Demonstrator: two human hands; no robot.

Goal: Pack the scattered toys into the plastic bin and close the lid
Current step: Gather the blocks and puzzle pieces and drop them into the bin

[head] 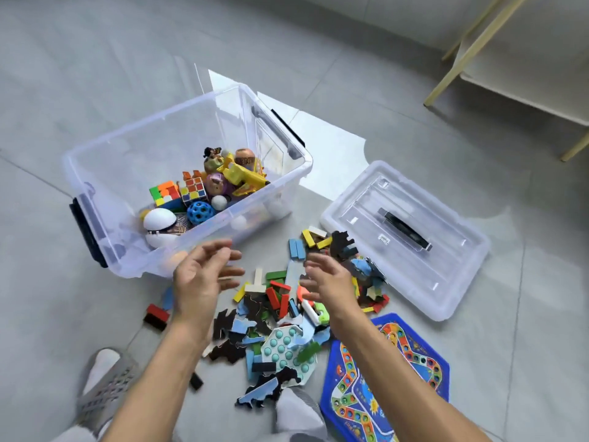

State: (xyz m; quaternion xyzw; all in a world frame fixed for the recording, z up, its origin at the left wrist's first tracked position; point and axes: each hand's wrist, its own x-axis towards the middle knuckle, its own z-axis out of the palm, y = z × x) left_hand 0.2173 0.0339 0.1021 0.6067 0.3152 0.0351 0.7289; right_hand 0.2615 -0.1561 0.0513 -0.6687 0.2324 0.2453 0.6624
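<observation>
While the person is crouching over the mess, a blue game board (387,374) is lying nearest their feet, to the right, with a pale bubble popper (284,348) just beside it. Both hands are hovering apart above the heap of blocks and puzzle pieces (280,298), palms facing each other, fingers loosely spread and holding nothing: the left hand (200,279) is sitting at the heap's left edge, the right hand (328,282) over its right half. The pile is lying directly beneath and between them, so a two-handed scoop looks likely. Beyond, the plastic bin (95,173) is standing open, up and to the left, closer to the left hand, its long axis slanting away. The lid (446,282) is resting flat on the floor to the right.
</observation>
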